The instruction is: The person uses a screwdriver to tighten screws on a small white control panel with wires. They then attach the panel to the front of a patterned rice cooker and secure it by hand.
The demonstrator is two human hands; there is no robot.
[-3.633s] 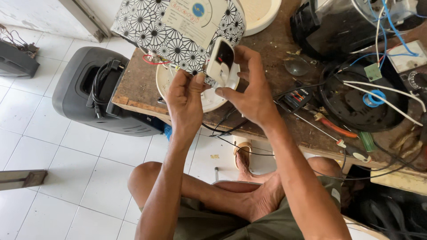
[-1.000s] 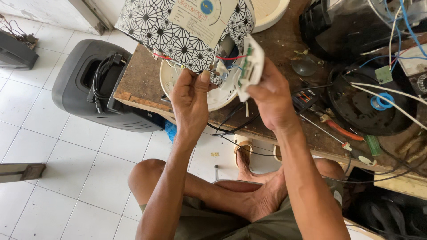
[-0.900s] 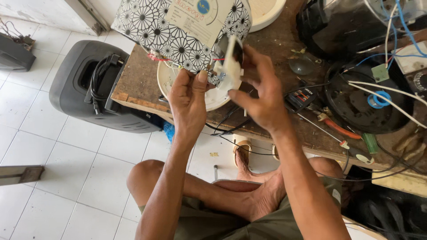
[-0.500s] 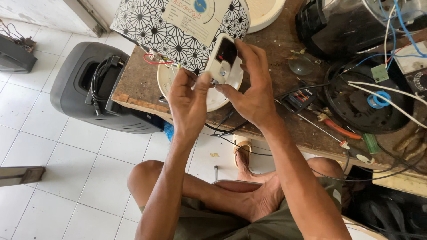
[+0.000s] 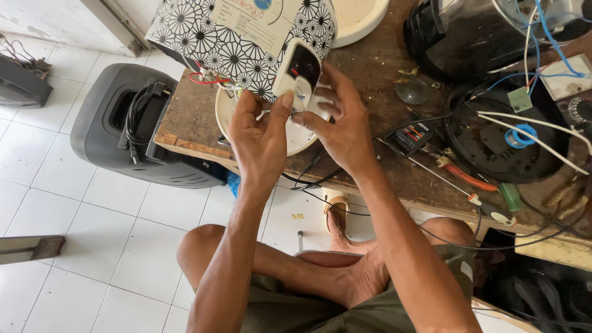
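A pale rectangular label [image 5: 256, 13] with a blue circle sits on the black-and-white flowered casing [image 5: 203, 37].

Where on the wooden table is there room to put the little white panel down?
Bare wood shows at the table's left corner, beside the patterned cooker body, and between the white panel and the black blender base. The right end is crowded with wires and screwdrivers.

**A home repair bench for small appliances**

A worn wooden workbench [image 5: 370, 68] on white floor tiles [image 5: 80, 234] is crowded with loose wires, an orange-handled screwdriver [image 5: 459, 176], a small black multimeter [image 5: 414, 135] and an opened black round appliance base [image 5: 493, 148]. A black speaker box [image 5: 117, 135] stands alongside.
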